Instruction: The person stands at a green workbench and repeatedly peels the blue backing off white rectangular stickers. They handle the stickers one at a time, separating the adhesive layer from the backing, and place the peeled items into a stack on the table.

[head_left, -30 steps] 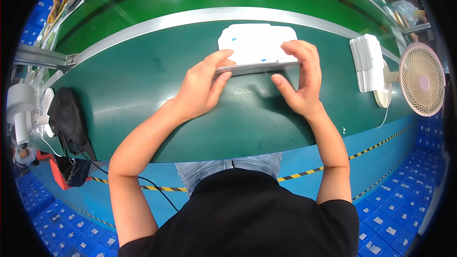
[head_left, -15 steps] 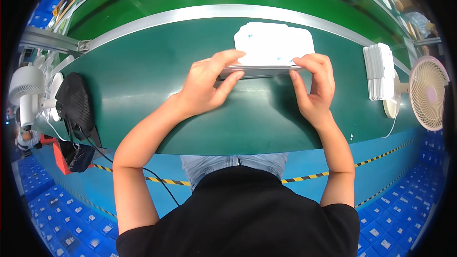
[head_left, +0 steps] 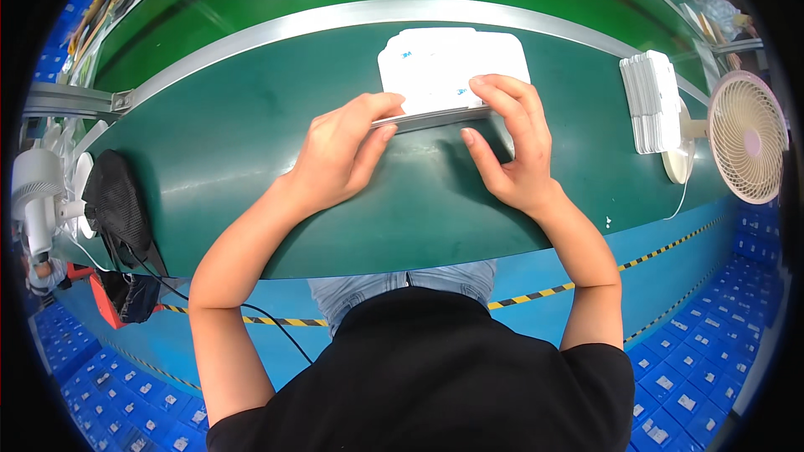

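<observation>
A stack of flat white pieces with rounded corners and small blue marks (head_left: 448, 63) lies near the middle of the green table. Along its near side runs a thin grey-edged flat piece (head_left: 431, 121). My left hand (head_left: 335, 151) pinches the left end of that piece between thumb and fingers. At the other end, my right hand (head_left: 517, 146) rests its fingertips on the white surface by the near right corner. Its thumb stands apart, below the edge, with a gap between thumb and fingers. How many pieces lie together cannot be made out.
On the right stand a row of white flat pieces (head_left: 649, 105) and a round fan (head_left: 748, 138). A black mesh bag or cap (head_left: 117, 201) and a white fan (head_left: 38, 192) are at the left. A metal rail (head_left: 377, 12) borders the table's far side.
My right thumb has come away from the flat piece's near edge, and its fingers have shifted inward over the white surface. The left hand keeps its pinch. The whole view has shifted slightly.
</observation>
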Demonstrator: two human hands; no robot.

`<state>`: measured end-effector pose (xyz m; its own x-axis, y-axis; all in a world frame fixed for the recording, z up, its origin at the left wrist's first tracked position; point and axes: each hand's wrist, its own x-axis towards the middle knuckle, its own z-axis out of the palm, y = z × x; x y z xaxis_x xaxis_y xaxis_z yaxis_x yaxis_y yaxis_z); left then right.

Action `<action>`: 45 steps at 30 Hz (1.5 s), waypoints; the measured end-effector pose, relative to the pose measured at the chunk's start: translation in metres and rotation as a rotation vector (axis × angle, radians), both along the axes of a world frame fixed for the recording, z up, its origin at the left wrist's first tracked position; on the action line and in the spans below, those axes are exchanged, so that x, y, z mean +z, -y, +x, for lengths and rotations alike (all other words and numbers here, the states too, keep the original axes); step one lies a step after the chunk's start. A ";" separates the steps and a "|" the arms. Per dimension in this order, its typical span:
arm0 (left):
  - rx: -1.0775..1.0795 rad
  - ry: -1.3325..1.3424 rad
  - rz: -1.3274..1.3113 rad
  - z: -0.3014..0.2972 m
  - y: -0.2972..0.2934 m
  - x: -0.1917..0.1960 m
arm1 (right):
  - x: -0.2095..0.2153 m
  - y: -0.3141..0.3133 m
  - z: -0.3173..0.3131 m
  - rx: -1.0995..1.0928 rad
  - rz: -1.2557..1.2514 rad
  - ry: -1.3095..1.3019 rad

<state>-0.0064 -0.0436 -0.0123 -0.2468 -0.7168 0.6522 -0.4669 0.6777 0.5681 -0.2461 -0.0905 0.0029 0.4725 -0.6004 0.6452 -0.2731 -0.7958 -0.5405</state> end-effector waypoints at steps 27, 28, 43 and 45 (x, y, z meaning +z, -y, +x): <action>-0.075 -0.138 0.896 -0.009 -0.023 0.021 | 0.010 0.004 -0.011 0.200 0.506 -0.177; -0.088 -0.113 0.892 -0.011 -0.024 0.024 | 0.009 0.003 -0.010 0.230 0.511 -0.155; -0.054 0.105 0.536 -0.007 -0.015 0.016 | -0.002 -0.002 -0.005 0.211 0.448 -0.275; -0.096 0.116 0.438 -0.005 -0.012 0.012 | -0.002 -0.003 -0.003 0.218 0.409 -0.289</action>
